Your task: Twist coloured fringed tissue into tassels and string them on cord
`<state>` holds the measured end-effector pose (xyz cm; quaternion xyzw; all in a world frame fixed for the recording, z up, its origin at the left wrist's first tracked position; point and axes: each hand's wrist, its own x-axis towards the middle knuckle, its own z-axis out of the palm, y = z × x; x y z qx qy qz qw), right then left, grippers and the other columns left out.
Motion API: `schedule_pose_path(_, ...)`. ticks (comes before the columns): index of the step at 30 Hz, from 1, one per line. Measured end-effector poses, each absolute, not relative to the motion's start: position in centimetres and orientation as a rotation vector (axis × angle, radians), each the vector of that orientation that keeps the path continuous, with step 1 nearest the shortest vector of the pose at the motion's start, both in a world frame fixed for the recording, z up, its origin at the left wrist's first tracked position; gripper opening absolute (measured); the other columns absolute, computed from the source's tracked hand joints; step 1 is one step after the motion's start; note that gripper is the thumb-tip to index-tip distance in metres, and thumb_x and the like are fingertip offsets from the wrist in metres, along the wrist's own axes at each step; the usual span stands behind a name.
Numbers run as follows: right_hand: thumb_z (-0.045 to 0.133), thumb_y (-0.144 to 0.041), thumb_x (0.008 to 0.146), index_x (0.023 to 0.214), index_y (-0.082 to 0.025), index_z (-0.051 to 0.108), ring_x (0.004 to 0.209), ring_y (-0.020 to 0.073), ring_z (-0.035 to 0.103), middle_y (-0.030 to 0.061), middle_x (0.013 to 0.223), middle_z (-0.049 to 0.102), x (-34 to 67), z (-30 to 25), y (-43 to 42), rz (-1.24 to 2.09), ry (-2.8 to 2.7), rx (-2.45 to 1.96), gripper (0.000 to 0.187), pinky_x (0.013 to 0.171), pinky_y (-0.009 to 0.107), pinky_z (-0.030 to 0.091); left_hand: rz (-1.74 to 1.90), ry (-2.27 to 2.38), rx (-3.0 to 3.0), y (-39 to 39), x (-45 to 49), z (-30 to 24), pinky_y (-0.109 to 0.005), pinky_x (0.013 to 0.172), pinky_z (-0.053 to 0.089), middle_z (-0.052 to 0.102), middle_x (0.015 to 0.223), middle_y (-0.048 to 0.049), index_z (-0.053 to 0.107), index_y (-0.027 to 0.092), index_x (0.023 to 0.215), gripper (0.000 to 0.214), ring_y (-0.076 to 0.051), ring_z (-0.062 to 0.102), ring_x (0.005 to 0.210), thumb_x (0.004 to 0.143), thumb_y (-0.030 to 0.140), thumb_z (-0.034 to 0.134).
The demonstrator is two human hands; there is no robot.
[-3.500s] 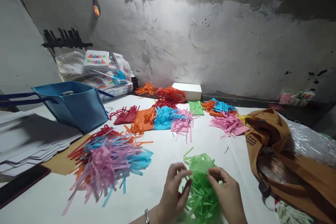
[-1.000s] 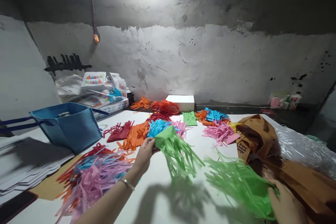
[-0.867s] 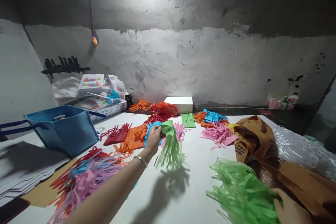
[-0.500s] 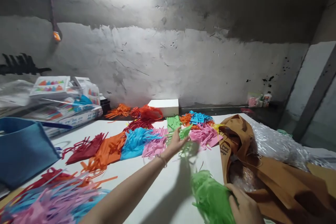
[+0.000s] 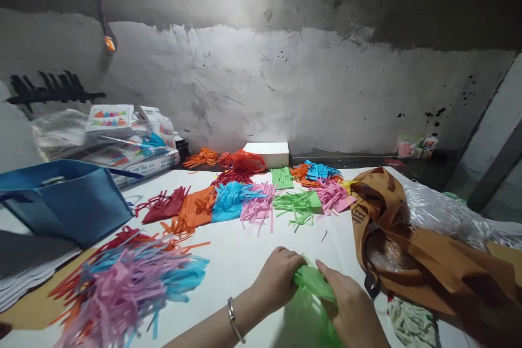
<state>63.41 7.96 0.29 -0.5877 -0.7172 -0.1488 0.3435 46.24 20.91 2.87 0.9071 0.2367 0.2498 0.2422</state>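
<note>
green fringe is held low over the table, between the left hand and the right hand, both closed on it. a second green bundle, in the left hand a moment ago, now lies between two pink bundles, leaving both hands for this one.

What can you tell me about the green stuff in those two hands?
The green bundle is bright green and looks like thin paper or fabric. Its upper part is bunched between the left hand and the right hand, both touching it, over the near part of the white table. Its lower part blurs toward the picture's bottom edge, so its ends can't be made out.
</note>
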Motion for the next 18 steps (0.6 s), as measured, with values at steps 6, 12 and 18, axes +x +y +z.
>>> schedule_pose_path(6, 0.039, 0.000, 0.071, 0.115, -0.018, 0.074, 0.091, 0.0268, 0.076, 0.0078, 0.103, 0.078, 61.7, 3.8, 8.1, -0.196, -1.812, -1.587, 0.059, 0.080, 0.041, 0.062, 0.703, 0.620, 2.017, 20.1, 43.3, 3.9, -0.039, 0.091, 0.050, 0.070, 0.112, -0.0105, 0.060, 0.018, 0.120, 0.050, -0.026, 0.065, 0.101, 0.070, 0.014, 0.058)
schedule_pose_path(12, 0.041, 0.000, 0.070, 0.111, -0.016, 0.075, 0.095, 0.0202, 0.076, 0.0077, 0.104, 0.079, 62.9, 4.9, 9.2, -0.291, -1.819, -1.471, 0.055, 0.085, 0.030, 0.062, 0.411, 0.434, 1.669, 20.4, 42.0, 4.0, -0.034, 0.071, 0.056, 0.063, 0.076, -0.0054, 0.061, 0.012, 0.105, 0.041, -0.021, 0.067, 0.073, 0.068, 0.028, 0.055)
schedule_pose_path(18, 0.039, 0.007, 0.063, 0.116, -0.014, 0.074, 0.106, 0.0255, 0.072, 0.0118, 0.114, 0.076, 67.1, 6.5, 8.7, -0.545, -1.791, -1.434, 0.067, 0.097, 0.044, 0.059, 0.393, 0.488, 1.692, 20.5, 40.3, 4.8, -0.033, 0.064, 0.055, 0.057, 0.075, 0.0011, 0.053, 0.017, 0.118, 0.049, -0.015, 0.060, 0.061, 0.070, 0.023, 0.060)
